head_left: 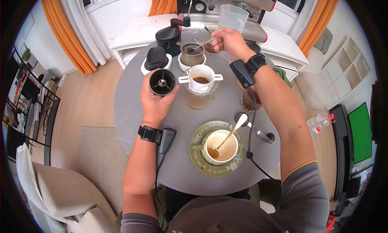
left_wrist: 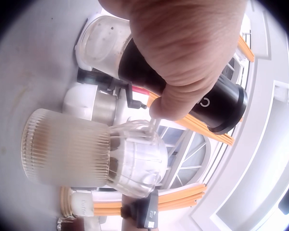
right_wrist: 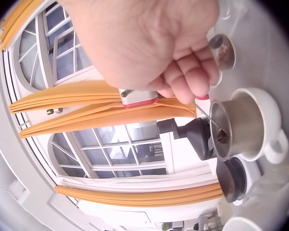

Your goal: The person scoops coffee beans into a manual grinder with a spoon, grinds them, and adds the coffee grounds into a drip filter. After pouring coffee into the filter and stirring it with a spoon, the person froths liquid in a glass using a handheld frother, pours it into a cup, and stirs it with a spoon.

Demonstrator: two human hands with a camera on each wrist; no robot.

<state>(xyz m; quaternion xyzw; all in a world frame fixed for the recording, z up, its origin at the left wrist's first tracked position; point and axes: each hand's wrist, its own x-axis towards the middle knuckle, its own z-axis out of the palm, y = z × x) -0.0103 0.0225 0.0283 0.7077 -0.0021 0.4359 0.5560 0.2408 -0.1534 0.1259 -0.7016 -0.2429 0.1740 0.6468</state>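
My left hand (head_left: 155, 105) grips a dark cylindrical coffee grinder body (left_wrist: 221, 108), its open top facing up with a metal burr (head_left: 162, 82) inside. At the back of the table my right hand (head_left: 231, 44) pinches the thin handle of a spoon (head_left: 206, 43). The spoon's other end is in a metal cup (right_wrist: 241, 126) holding dark grounds (right_wrist: 222, 136). That metal cup sits in a white cup (right_wrist: 275, 115). Between the hands stands a white two-handled dripper (head_left: 201, 86) with brown liquid inside, on top of a ribbed glass (left_wrist: 67, 147).
In front, a cream cup (head_left: 230, 141) with a gold spoon stands on a green saucer (head_left: 197, 162). A black hand-crank grinder (head_left: 167, 37), a white-based device (head_left: 157, 59) and a clear pitcher (head_left: 233, 16) stand behind. A brown-filled jar (head_left: 250, 100) is at the right.
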